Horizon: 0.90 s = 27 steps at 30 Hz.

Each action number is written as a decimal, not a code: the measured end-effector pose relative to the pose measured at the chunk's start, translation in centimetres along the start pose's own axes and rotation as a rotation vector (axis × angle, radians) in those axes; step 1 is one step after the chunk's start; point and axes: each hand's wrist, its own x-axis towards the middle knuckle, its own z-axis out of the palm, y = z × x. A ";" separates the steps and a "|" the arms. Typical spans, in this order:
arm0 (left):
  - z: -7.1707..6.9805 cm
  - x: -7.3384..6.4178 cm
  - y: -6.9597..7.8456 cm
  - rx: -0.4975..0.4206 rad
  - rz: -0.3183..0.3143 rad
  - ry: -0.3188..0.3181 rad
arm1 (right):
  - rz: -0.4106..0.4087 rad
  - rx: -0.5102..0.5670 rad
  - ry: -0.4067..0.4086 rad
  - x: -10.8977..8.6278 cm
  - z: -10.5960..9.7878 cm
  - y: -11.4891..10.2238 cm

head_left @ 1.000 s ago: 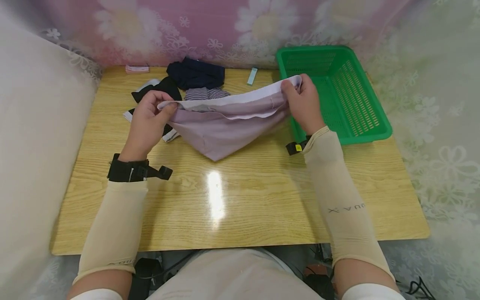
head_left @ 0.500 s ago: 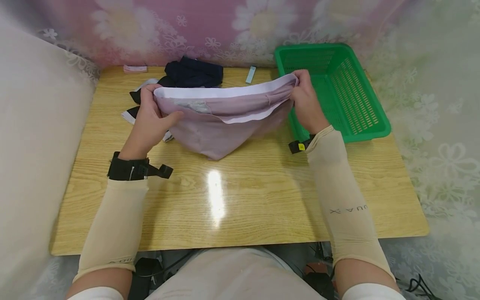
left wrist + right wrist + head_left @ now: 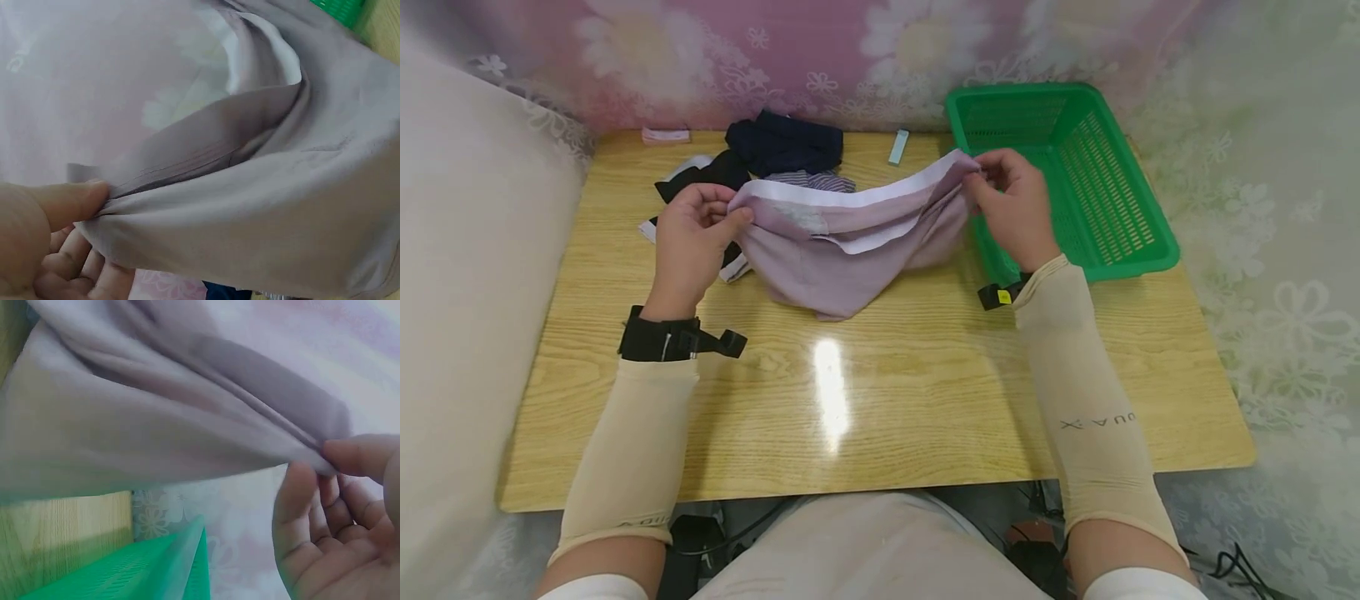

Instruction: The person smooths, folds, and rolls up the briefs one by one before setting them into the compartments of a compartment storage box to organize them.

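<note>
A pair of mauve briefs (image 3: 857, 279) with a white waistband hangs stretched between both hands above the table. My left hand (image 3: 688, 237) pinches one end of the waistband between thumb and fingers. At the other end, my right hand (image 3: 1017, 208) pinches the side near the basket. The left wrist view shows the thumb of the left hand (image 3: 53, 231) pressing the edge of the briefs (image 3: 275, 206), whose opening gapes above. Fingertips of the right hand (image 3: 350, 512) nip a gathered corner of the briefs (image 3: 144, 434) in the right wrist view.
A green plastic basket (image 3: 1138, 268) stands at the back right, beside the right hand. Behind the briefs lie a dark navy garment (image 3: 786, 143), a striped garment (image 3: 820, 181) and black-and-white clothing (image 3: 711, 171). A pink item (image 3: 666, 136) and a pale blue strip (image 3: 898, 147) lie along the table's back.
The left thumb lifted off half a second ago, and now pinches the waistband again. Both ends have come a little closer together, and the right hand has changed its grip on the edge.
</note>
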 end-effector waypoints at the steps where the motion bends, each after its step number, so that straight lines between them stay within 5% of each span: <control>1: 0.0 0.0 -0.1 -0.006 0.015 0.008 | 0.010 0.012 0.008 -0.1 0.0 0.0; 14: 0.0 -0.9 -0.3 -0.076 0.108 0.112 | -0.064 0.200 0.102 -0.8 -0.4 0.3; 21: -0.4 -1.7 0.8 -0.122 0.141 0.128 | -0.173 0.216 0.159 -1.7 -0.9 -0.4; 27: -1.4 -3.8 2.6 -0.208 0.129 0.110 | -0.165 0.267 0.164 -3.1 -1.6 -1.5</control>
